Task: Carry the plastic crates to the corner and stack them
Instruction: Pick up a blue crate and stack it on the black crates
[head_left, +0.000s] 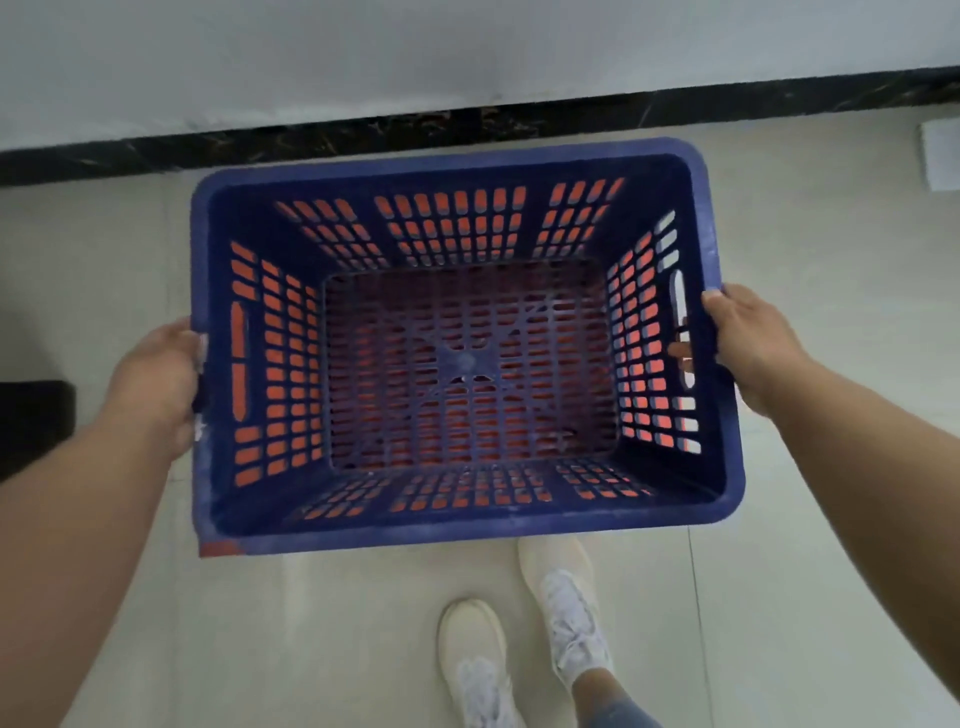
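Crate: you're holding the blue crate (467, 343) over the red crate (221, 548), whose colour is showing through the slots, right by the dark baseboard (467, 124).
Left hand (161, 384): closed around the left rim.
Right hand (748, 343): gripping the right rim, fingertips poking through the handle slot.
Nesting: looks almost seated, can't tell if fully.
Risk: it's sitting slightly skewed, so corners might be jamming.
Fingers: they're probably getting pinched between rims if you're dropping it.

Matt plastic and polished stone

The blue crate (457, 525) is scuffed, dusty perforated plastic; behind it, a glossy black veined skirting (467, 124); below it, smooth pale floor tiles (311, 649).
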